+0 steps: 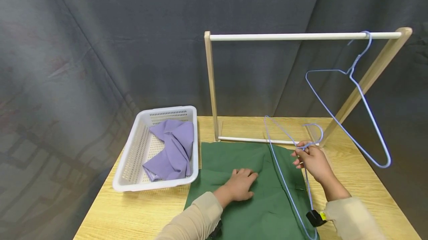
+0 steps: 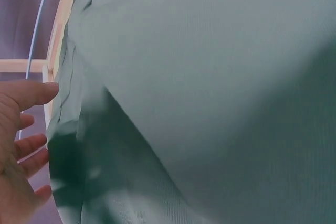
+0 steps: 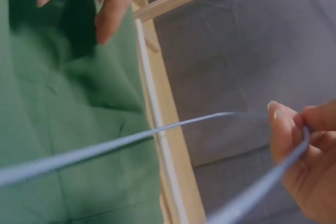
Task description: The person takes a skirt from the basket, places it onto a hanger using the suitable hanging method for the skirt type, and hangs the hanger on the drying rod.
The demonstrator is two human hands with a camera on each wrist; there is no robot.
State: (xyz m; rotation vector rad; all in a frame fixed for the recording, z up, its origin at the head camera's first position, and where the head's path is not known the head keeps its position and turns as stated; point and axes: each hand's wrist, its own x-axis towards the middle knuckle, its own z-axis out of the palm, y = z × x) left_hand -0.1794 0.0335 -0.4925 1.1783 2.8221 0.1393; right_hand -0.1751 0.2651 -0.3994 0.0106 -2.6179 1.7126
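A green cloth (image 1: 230, 156) lies spread on the table, with a few creases and folds. Over its middle, my left hand (image 1: 239, 185) has loosely extended fingers and grips nothing. My right hand (image 1: 313, 162) pinches a light blue wire hanger (image 3: 115, 142) at the neck just below its hook, thumb against fingers. That hanger's triangular frame slants above the right side of the cloth, its wide end toward me. In the left wrist view, the left hand's fingers (image 2: 32, 156) show beside the cloth's surface.
A wooden rack with a white rod (image 1: 267, 37) stands at the back; a second blue hanger (image 1: 371, 110) hangs from its right end. To the left, a white plastic basket (image 1: 128, 162) contains a crumpled purple cloth (image 1: 174, 149). Grey curtain (image 1: 150, 46) covers the background.
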